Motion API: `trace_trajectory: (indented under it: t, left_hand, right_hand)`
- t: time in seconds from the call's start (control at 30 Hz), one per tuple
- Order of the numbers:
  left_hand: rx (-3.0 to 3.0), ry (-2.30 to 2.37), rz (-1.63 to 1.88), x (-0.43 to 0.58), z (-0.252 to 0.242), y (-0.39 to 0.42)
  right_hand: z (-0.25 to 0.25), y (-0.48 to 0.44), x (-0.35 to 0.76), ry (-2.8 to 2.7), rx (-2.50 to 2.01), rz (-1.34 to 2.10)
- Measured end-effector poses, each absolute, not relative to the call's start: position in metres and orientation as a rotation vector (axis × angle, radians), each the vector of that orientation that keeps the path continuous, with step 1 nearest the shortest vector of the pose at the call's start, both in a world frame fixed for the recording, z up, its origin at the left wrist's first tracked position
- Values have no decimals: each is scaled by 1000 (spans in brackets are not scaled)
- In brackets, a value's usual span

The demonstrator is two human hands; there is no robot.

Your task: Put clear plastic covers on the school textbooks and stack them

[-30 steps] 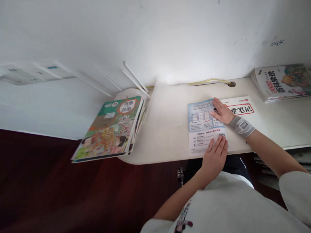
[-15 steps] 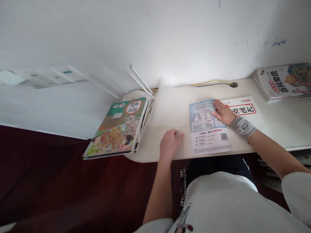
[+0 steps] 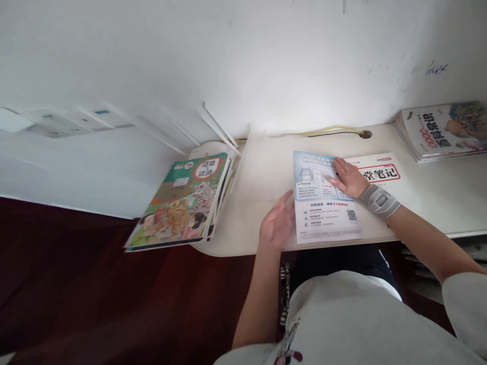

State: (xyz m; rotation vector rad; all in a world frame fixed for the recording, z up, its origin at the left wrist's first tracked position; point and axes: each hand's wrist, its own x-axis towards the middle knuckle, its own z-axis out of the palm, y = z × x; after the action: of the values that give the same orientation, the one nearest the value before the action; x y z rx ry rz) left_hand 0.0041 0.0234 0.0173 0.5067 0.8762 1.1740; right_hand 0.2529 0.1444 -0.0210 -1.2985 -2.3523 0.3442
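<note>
A blue and white printed page (image 3: 323,218) with a QR code lies at the left side of a white book (image 3: 388,183) with a red-framed title. My right hand (image 3: 350,177), a grey band on its wrist, rests flat with fingers stretched out where page and book meet. Just left of the page, my left hand (image 3: 279,220) is open and slightly blurred, its fingers extended beside the page's left edge. Whether its fingertips touch that edge I cannot tell.
On the left end of the white desk (image 3: 254,177), a pile of textbooks (image 3: 178,203) overhangs the edge. More books (image 3: 445,129) are stacked at the back right. Thin cables (image 3: 327,130) run along the wall to a hole in the desk.
My left hand has moved right, to the page's edge, and its curled fingers have straightened. The page's left side has shifted slightly leftward. My right hand stays in place.
</note>
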Motion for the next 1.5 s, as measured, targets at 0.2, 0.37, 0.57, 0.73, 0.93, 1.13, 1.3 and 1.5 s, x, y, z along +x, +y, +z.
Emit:
trace_trajectory:
  t: [0.2, 0.37, 0.57, 0.73, 0.93, 1.13, 1.3, 1.5]
  left_hand:
    - [565, 887, 1103, 1, 15, 22]
    - [729, 842, 1051, 7, 8, 15]
    - [748, 837, 1060, 5, 7, 11]
    - [722, 987, 1094, 4, 22, 4]
    - [849, 1338, 1031, -7, 37, -3]
    - [738, 1257, 1020, -10, 32, -3]
    - [836, 1181, 1026, 1, 42, -5]
    - [941, 847, 1002, 41, 79, 16]
  right_hand:
    - [-21, 142, 247, -2354, -1419, 288]
    - [-19, 142, 251, -2332, -1303, 381]
    - [-7, 68, 269, -2518, -960, 521]
    - [0, 17, 283, -2617, -869, 446]
    - [-1, 12, 278, -2680, -855, 255]
    - [-5, 9, 274, -2732, -785, 157]
    - [0, 11, 279, -2671, -751, 323]
    - [-11, 22, 297, -2036, -969, 805]
